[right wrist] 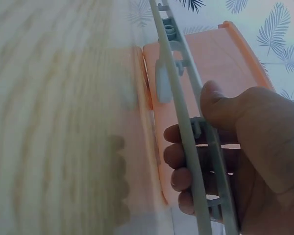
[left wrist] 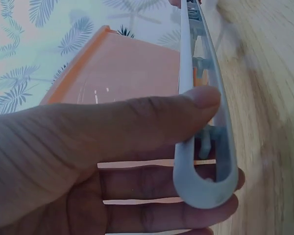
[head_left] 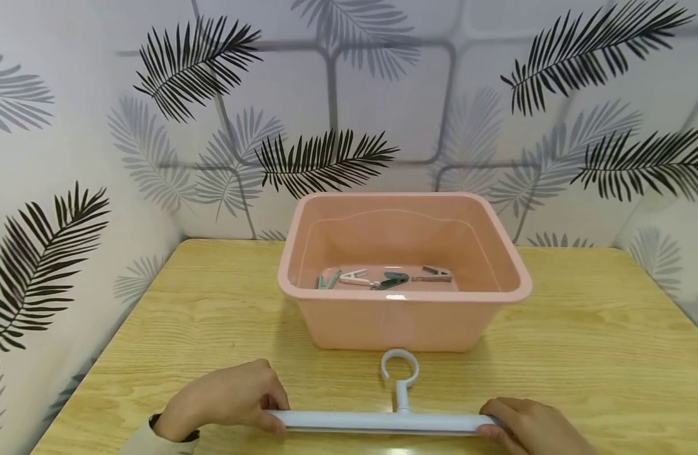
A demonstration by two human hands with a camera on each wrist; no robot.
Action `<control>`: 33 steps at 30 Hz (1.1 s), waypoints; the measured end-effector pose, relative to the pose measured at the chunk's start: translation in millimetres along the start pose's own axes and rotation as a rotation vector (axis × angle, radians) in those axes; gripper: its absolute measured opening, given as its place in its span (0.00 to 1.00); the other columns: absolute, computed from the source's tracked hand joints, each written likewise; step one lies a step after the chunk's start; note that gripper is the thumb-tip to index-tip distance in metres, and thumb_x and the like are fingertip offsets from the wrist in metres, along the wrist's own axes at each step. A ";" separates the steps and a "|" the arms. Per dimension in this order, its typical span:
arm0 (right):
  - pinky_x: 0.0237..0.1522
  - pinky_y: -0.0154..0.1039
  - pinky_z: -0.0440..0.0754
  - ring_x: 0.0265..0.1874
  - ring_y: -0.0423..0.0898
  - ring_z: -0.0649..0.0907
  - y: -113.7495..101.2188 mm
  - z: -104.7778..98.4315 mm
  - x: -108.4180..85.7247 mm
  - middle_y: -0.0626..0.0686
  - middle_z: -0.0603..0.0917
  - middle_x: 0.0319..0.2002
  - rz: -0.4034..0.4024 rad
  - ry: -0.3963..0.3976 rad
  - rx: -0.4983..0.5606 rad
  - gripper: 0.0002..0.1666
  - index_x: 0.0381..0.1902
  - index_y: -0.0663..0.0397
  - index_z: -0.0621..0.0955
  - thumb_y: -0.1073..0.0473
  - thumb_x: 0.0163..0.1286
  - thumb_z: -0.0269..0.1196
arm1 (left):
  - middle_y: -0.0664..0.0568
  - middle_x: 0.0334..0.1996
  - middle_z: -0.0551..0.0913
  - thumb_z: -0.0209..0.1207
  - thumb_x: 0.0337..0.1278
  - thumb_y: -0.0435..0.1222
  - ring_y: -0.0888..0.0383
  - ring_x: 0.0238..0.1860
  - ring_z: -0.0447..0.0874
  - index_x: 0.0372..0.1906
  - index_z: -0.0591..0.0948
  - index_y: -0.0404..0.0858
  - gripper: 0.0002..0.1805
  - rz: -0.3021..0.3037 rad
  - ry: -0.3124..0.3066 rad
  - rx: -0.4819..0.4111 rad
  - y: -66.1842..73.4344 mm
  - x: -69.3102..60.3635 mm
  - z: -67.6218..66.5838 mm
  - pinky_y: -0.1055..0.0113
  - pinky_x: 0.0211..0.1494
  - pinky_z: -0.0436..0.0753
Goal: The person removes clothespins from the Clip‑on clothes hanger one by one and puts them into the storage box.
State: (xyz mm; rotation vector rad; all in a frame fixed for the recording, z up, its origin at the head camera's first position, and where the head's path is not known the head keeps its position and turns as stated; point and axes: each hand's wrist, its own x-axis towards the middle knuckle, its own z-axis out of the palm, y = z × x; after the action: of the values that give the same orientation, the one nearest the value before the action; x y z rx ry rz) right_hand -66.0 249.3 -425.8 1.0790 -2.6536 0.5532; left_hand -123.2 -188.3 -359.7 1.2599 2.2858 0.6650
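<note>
A pale blue-white hanger (head_left: 377, 421) with a long narrow bar and a round open hook (head_left: 401, 366) lies crosswise near the table's front. My left hand (head_left: 235, 398) grips its left end, and my right hand (head_left: 533, 424) grips the right end. In the left wrist view, the thumb presses one side of the hanger's rounded end (left wrist: 206, 198) while the fingers lie behind it. Small pegs (right wrist: 198, 128) show inside the bar's hollow frame in the right wrist view, with the right fingers curled round it. The hook points away toward the basin.
Just beyond the hanger stands a pink plastic basin (head_left: 394, 322) on the wooden table (head_left: 212, 303). Inside it lie several clothespins, among them a white clothespin (head_left: 357, 279), a dark green clothespin (head_left: 391, 281) and a brownish clothespin (head_left: 432, 275). A leaf-patterned wall (head_left: 383, 107) closes the back.
</note>
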 end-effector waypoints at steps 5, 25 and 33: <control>0.22 0.29 0.72 0.27 0.25 0.72 3.2 2.9 -2.0 0.31 0.76 0.32 -0.041 0.006 0.070 0.07 0.39 0.45 0.79 0.58 0.64 0.66 | 0.70 0.21 0.80 0.68 0.53 0.39 0.79 0.21 0.69 0.28 0.88 0.44 0.04 -0.029 -0.009 0.007 -2.1 0.7 1.9 0.80 0.24 0.74; 0.25 0.30 0.77 0.30 0.32 0.78 10.6 6.8 -4.4 0.41 0.80 0.34 -0.081 0.079 0.007 0.11 0.41 0.49 0.79 0.55 0.62 0.68 | 0.69 0.20 0.79 0.71 0.48 0.41 0.76 0.21 0.71 0.28 0.88 0.45 0.05 -0.137 -0.008 0.073 -4.3 7.0 9.5 0.79 0.25 0.74; 0.25 0.29 0.77 0.31 0.31 0.78 5.1 8.6 -5.4 0.38 0.80 0.35 -0.053 0.096 -0.002 0.12 0.40 0.47 0.80 0.56 0.60 0.70 | 0.68 0.21 0.79 0.71 0.48 0.40 0.75 0.22 0.73 0.27 0.87 0.45 0.05 -0.184 0.000 0.062 -1.8 5.4 11.7 0.77 0.27 0.75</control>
State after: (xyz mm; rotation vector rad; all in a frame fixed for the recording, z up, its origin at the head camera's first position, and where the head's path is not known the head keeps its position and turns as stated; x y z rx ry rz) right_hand -66.3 252.4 -436.7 1.0900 -2.5353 0.5774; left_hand -120.1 -182.2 -370.8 1.0589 2.4023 0.5332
